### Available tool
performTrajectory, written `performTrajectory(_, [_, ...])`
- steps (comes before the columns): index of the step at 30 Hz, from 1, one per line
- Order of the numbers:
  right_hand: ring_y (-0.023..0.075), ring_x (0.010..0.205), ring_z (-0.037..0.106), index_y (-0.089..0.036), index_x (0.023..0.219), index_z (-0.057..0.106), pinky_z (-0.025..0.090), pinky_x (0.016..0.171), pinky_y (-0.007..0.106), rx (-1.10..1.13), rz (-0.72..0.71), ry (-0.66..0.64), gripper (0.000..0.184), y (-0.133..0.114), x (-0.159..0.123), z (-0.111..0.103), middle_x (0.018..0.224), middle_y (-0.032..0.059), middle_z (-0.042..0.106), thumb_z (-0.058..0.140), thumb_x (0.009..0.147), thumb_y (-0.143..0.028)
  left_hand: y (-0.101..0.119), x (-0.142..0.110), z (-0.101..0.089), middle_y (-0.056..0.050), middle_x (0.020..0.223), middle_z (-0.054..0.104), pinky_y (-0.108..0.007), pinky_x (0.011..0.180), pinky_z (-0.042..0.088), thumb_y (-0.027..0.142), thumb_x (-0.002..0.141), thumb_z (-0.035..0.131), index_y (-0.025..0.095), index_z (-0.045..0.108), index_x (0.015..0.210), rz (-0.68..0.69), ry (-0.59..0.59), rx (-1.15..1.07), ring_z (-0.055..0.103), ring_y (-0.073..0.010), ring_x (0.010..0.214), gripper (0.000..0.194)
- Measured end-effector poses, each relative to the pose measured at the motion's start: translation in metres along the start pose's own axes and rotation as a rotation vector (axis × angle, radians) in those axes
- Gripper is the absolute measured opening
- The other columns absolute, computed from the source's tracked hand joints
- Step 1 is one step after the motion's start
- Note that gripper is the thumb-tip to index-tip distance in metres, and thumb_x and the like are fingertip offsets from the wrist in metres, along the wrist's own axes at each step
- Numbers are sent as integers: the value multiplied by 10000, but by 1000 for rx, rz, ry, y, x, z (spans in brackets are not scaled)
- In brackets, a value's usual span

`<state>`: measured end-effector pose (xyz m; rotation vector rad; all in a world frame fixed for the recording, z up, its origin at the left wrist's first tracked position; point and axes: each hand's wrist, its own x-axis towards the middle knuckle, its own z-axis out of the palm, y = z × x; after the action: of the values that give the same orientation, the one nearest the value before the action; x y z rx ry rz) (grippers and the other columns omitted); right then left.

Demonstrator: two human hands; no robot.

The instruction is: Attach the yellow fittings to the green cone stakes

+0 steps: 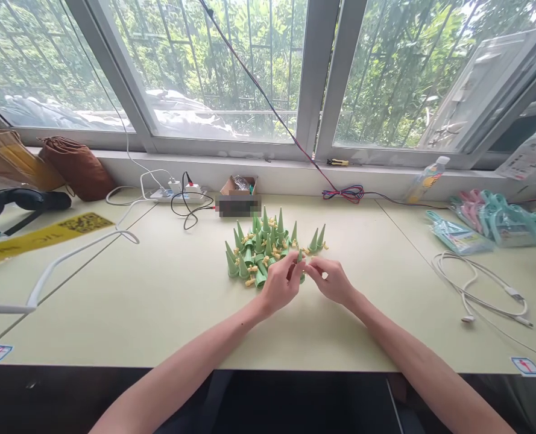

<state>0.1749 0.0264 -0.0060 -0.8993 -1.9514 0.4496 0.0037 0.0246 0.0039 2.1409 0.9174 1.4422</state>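
Observation:
My left hand (280,283) is closed around a green plant watering spike (300,257), whose pointed tip rises above the fingers. Pinched together, the fingers of my right hand (333,279) meet the spike's right side; anything between them is too small to make out. A pile of similar green watering spikes (258,244) with small yellow valves lies just beyond and left of my hands. Some cones stand point up, others lie on their sides. Two more spikes (313,241) stand apart, behind my right hand.
At the back are a power strip (159,194), a small cardboard box (245,184) and a bundled cable (343,193). A bottle (427,179), bagged pink and green tools (498,217) and a coiled white cable (471,283) lie right. A yellow strap (37,241) is left.

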Motion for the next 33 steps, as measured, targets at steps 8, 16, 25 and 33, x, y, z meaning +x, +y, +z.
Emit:
performTrajectory(8, [106,527,414,-198,777,537,375,507,229,-43,-71,68,220,-2,1,-3,619,-20,507,486,985,-249,2,4,-4,6,679,595,-203,467,353,337,993,456,171,597,972,-16,79,14,420,-65,455,219])
performTrajectory(16, [123,566,456,-212,846,535,404,537,238,-145,-213,246,164,-4,1,-8,674,2,525,460,990,-194,5,3,-6,25,522,484,-216,480,320,368,1008,403,170,489,628,-82,133,-1,394,-70,444,436])
performTrajectory(25, [136,566,492,-223,925,567,392,511,233,-247,-342,285,164,-7,1,-7,702,29,559,429,991,-163,10,-2,1,-2,438,544,-219,432,347,535,977,410,152,583,549,-283,-28,-271,438,-78,375,600])
performTrajectory(33, [130,548,441,-210,890,562,372,515,239,-185,-305,252,192,-7,-1,-9,669,14,508,410,996,-159,21,-5,1,32,383,478,-212,408,340,551,929,512,128,640,660,-450,-96,-484,394,-61,320,517])
